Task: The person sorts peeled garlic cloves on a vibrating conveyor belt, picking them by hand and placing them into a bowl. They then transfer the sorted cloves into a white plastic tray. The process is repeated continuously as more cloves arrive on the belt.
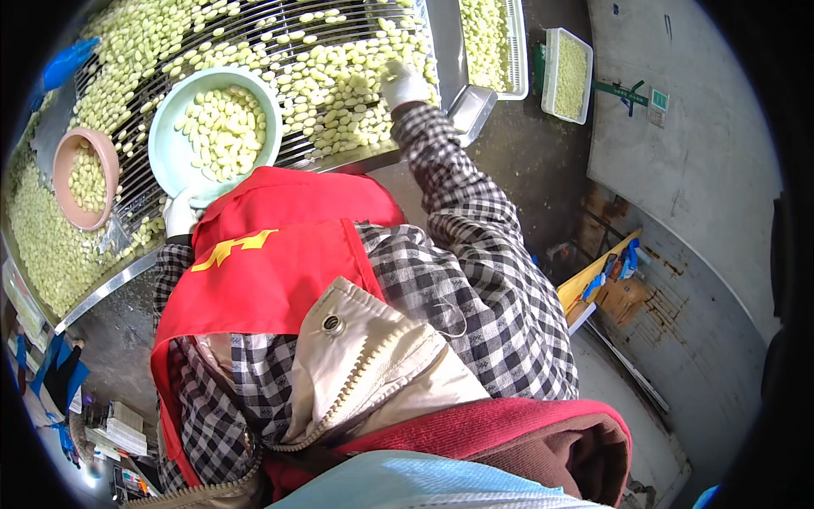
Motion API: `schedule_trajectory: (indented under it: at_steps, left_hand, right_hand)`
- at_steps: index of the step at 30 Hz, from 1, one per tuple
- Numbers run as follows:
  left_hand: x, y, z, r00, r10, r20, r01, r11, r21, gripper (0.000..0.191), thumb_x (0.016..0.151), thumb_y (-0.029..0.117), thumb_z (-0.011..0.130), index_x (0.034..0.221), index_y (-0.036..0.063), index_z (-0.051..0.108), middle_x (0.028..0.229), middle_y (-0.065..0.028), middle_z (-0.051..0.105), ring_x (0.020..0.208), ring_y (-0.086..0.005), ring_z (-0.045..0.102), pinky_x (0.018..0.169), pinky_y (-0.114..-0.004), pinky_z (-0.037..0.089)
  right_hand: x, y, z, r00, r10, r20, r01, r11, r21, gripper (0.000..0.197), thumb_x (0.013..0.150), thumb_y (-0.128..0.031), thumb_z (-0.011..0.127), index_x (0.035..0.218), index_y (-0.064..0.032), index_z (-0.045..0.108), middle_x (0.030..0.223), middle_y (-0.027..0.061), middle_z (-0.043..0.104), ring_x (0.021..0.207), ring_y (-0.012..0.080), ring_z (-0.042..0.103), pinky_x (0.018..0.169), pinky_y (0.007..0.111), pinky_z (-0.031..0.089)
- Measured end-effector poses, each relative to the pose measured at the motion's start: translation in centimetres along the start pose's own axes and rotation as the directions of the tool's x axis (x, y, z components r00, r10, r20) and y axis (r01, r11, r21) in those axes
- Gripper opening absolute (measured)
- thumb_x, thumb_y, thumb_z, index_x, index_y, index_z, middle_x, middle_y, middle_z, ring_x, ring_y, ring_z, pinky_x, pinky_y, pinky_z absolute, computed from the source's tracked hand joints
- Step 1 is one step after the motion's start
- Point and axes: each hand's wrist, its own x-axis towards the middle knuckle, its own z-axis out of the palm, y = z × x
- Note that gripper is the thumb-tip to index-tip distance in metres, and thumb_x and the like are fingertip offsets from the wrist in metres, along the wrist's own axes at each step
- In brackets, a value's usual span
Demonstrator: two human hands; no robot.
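My left hand [179, 215], in a white glove, grips the near rim of a mint-green plastic basin [166, 149]. Pale green oval pieces [232, 130], whose exact kind I cannot tell, are heaped on the basin's right side. Under the basin runs a metal bar grate [302, 32], with more such pieces spread over it. Also white-gloved, my right hand [405, 86] reaches over the loose pieces [356, 89] by the grate's right edge. It is blurred, so whether its fingers hold a piece cannot be made out.
A tilted pink bowl [62, 172] holds more pieces, left of the basin. Another person's blue-gloved hand [67, 63] is at the upper left. Right of the grate are a metal pan [474, 108], a white crate [518, 51] and a filled white tub [545, 76].
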Motion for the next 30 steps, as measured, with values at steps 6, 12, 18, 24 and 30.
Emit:
schedule_trajectory:
  at_steps: [6, 12, 18, 24, 30]
  left_hand:
    - [3.2, -2.2, -3.1, 0.996, 0.032, 0.086, -0.037, 0.998, 0.056, 0.028, 0.086, 0.006, 0.068, 0.114, -0.0015, 0.067, 0.117, -0.0125, 0.065, 0.087, -0.0224, 0.071, 0.069, -0.036, 0.061]
    - [1.4, -1.0, -3.1, 0.994, 0.013, 0.111, -0.026, 0.993, 0.115, 0.033, 0.086, 0.005, 0.068, 0.118, -0.0036, 0.063, 0.118, -0.0164, 0.064, 0.098, -0.029, 0.072, 0.071, -0.039, 0.063]
    - [0.9, -0.9, -4.4, 0.995, -0.047, 0.088, 0.065, 0.975, -0.211, 0.045, 0.085, 0.005, 0.067, 0.125, -0.0101, 0.055, 0.12, -0.0228, 0.064, 0.105, -0.0361, 0.07, 0.084, -0.047, 0.064]
    - [2.4, -2.9, -7.0, 0.967, 0.135, 0.216, -0.11, 0.986, -0.127, 0.034, 0.09, -0.005, 0.066, 0.123, -0.0086, 0.059, 0.121, -0.0202, 0.066, 0.11, -0.0291, 0.069, 0.092, -0.041, 0.061]
    - [1.0, -6.5, -12.5, 0.914, 0.335, 0.229, -0.359, 0.931, 0.071, 0.034, 0.09, -0.001, 0.066, 0.123, -0.0079, 0.059, 0.12, -0.0194, 0.067, 0.113, -0.029, 0.067, 0.096, -0.039, 0.057]
  right_hand:
    - [5.2, 0.5, -1.4, 0.999, 0.011, 0.045, 0.012, 0.871, -0.492, 0.034, 0.1, -0.028, 0.061, 0.132, -0.0199, 0.067, 0.128, 0.0123, 0.07, 0.12, 0.0272, 0.067, 0.101, 0.039, 0.055]
    - [0.1, -4.7, -1.2, 0.971, 0.022, 0.236, 0.119, 0.815, -0.567, 0.045, 0.106, -0.035, 0.051, 0.145, -0.0125, 0.057, 0.141, 0.0141, 0.061, 0.127, 0.0226, 0.06, 0.107, 0.039, 0.05]
    - [-7.5, -8.0, 10.0, 0.377, -0.722, 0.581, 0.913, 0.186, -0.362, 0.047, 0.093, -0.042, 0.062, 0.139, -0.0303, 0.059, 0.157, 0.0062, 0.045, 0.149, 0.0359, 0.035, 0.117, 0.078, 0.013]
    - [-2.4, -4.8, 2.5, 0.577, -0.428, 0.695, 0.814, 0.243, -0.527, 0.061, 0.084, -0.019, 0.074, 0.143, -0.0209, 0.059, 0.16, 0.0088, 0.041, 0.152, 0.0289, 0.033, 0.124, 0.07, 0.008]
    - [3.9, 1.7, -5.9, 0.797, -0.183, 0.575, 0.602, 0.183, -0.777, 0.057, 0.098, -0.017, 0.064, 0.152, -0.0273, 0.049, 0.166, 0.0009, 0.034, 0.154, 0.0253, 0.029, 0.126, 0.066, 0.004]
